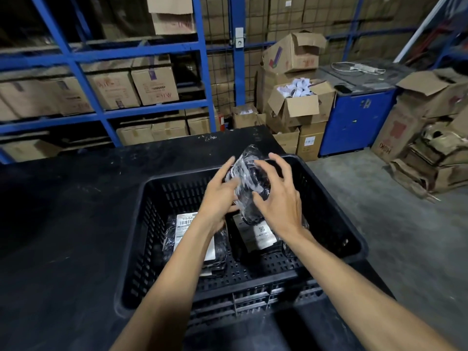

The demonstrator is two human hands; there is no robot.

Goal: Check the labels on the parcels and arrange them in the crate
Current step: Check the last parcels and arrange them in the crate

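Observation:
A black slotted plastic crate stands on a black table. Above the crate's middle I hold a black parcel wrapped in clear plastic, blurred and tilted. My left hand grips its left side from below. My right hand is on its right side with fingers spread around it. On the crate floor lie two black parcels with white labels facing up: one on the left, partly under my left forearm, and one on the right.
Blue shelving with cardboard boxes runs behind the table. Open and stacked cardboard boxes stand at the back right beside a blue cabinet. Flattened boxes pile up at the far right on the grey concrete floor.

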